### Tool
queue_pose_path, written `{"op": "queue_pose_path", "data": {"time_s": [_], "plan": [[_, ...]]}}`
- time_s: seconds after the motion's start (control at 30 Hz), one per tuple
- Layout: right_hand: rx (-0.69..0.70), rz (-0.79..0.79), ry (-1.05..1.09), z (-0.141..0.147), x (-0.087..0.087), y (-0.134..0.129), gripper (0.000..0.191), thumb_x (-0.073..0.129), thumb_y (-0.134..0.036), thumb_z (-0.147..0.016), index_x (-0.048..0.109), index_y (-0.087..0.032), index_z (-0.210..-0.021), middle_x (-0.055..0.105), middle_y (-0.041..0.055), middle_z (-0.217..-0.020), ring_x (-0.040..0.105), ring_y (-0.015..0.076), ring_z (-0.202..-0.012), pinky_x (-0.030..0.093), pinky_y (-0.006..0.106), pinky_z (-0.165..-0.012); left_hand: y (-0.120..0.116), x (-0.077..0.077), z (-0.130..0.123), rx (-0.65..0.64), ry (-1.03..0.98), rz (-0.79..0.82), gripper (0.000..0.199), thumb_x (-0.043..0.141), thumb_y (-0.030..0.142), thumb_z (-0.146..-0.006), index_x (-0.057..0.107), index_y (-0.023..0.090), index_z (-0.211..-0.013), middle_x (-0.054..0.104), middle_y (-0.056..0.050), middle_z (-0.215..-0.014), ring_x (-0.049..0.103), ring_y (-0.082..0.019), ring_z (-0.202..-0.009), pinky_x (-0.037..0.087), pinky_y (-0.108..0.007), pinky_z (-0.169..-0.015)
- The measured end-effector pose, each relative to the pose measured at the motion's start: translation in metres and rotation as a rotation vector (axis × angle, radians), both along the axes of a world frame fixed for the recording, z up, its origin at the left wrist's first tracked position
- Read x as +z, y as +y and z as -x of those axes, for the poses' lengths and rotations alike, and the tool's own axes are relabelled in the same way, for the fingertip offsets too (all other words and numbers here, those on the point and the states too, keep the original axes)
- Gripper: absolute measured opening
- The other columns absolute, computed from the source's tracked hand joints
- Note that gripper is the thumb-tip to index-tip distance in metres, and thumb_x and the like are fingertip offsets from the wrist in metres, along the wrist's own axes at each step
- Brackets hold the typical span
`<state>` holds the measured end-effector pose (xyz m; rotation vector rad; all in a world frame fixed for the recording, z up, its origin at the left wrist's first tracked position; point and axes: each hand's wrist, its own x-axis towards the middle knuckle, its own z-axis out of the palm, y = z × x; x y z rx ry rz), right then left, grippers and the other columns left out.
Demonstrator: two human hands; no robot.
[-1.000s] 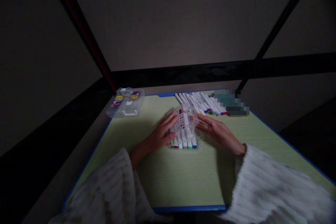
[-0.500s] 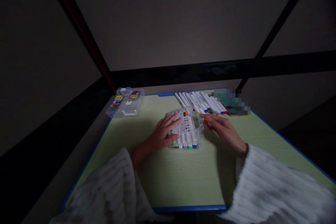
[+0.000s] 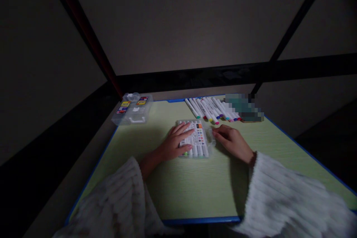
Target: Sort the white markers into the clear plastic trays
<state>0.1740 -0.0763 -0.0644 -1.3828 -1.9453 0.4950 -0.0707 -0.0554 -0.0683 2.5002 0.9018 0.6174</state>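
Note:
A clear plastic marker case [image 3: 200,148] lies in the middle of the table, with white markers and a printed label showing through it. My left hand [image 3: 178,142] rests flat on its left part, fingers spread, covering some of the markers. On the other side, my right hand [image 3: 230,139] has its fingers curled together at the case's clear handle [image 3: 211,137]. The fingertips appear to pinch the handle's outer edge. Just beyond the case, several loose white markers [image 3: 208,108] with coloured ends lie side by side.
Two clear plastic case parts [image 3: 134,109] with colourful labels lie at the table's far left corner. A blurred-out greenish item [image 3: 244,108] lies at the back right. Blue edging [image 3: 203,221] borders the pale green table [image 3: 192,189], and a wall stands behind.
The right side of the marker case has come down and the case now looks flat. My right hand has moved slightly down and left with the handle; my left hand stays on the case.

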Motion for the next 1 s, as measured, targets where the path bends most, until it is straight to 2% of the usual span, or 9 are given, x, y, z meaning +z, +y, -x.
{"op": "queue_pose_path", "data": {"time_s": [0.37, 0.6, 0.83, 1.0], "plan": [[0.014, -0.029, -0.134, 0.0010, 0.0018, -0.0011, 0.027, 0.042, -0.029, -0.082, 0.064, -0.013, -0.079, 0.054, 0.0053, -0.069, 0.051, 0.0161, -0.061, 0.039, 0.028, -0.057, -0.0005, 0.0038, 0.0002, 0.011, 0.063, -0.026, 0.058, 0.046, 0.047, -0.080, 0.037, 0.021, -0.131, 0.026, -0.010, -0.143, 0.017, -0.026, -0.133, 0.017, -0.044, -0.107], [-0.043, -0.003, -0.228, 0.0024, 0.0002, -0.0016, 0.028, 0.042, -0.033, -0.082, 0.061, -0.015, -0.074, 0.053, 0.0047, -0.071, 0.049, 0.0149, -0.058, 0.036, 0.027, -0.055, -0.0006, 0.0036, -0.0002, 0.006, 0.051, -0.013, 0.059, 0.046, 0.049, -0.079, 0.037, 0.023, -0.131, 0.025, -0.008, -0.144, 0.016, -0.026, -0.133, 0.016, -0.044, -0.108], [-0.040, 0.101, -0.004, 0.0039, -0.0060, 0.0017, 0.030, 0.046, -0.040, -0.075, 0.060, -0.014, -0.069, 0.051, 0.0028, -0.065, 0.047, 0.0137, -0.054, 0.034, 0.027, -0.053, 0.0018, -0.0017, -0.0007, -0.020, 0.026, -0.022, 0.060, 0.045, 0.048, -0.080, 0.037, 0.018, -0.131, 0.024, -0.011, -0.144, 0.014, -0.027, -0.134, 0.016, -0.044, -0.109], [-0.044, 0.293, 0.270, 0.0040, -0.0035, 0.0033, 0.026, 0.054, -0.041, -0.065, 0.060, -0.016, -0.065, 0.057, 0.0029, -0.065, 0.050, 0.0155, -0.061, 0.037, 0.028, -0.059, 0.0019, -0.0033, 0.0007, -0.023, 0.021, -0.027, 0.060, 0.044, 0.048, -0.081, 0.035, 0.018, -0.132, 0.022, -0.011, -0.144, 0.013, -0.026, -0.134, 0.017, -0.045, -0.109]]}}
